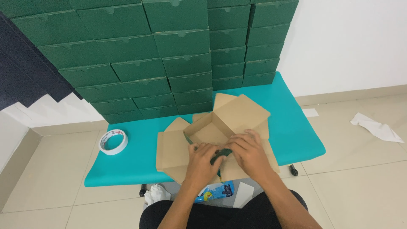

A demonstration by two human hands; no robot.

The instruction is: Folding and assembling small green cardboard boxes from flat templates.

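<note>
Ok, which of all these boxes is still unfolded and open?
The brown-sided cardboard box under both hands, left hand and right hand, on the teal table. Its flaps are spread open; the green boxes stacked behind are all closed.

A low table [292, 127] covered in teal stands on a pale tiled floor [360, 178], its far edge pushed up against the wall. Along the far side of it rises a stack of dark green boxes [169, 59], at its left end lies a roll of white tape [113, 141], and in the middle, toward the near edge, sits a half-folded brown cardboard box [229, 123] with its flaps spread flat. On the floor to the right lie a crumpled white paper [377, 127] and a smaller scrap [310, 112], and under the near edge a blue packet [216, 191].
</note>
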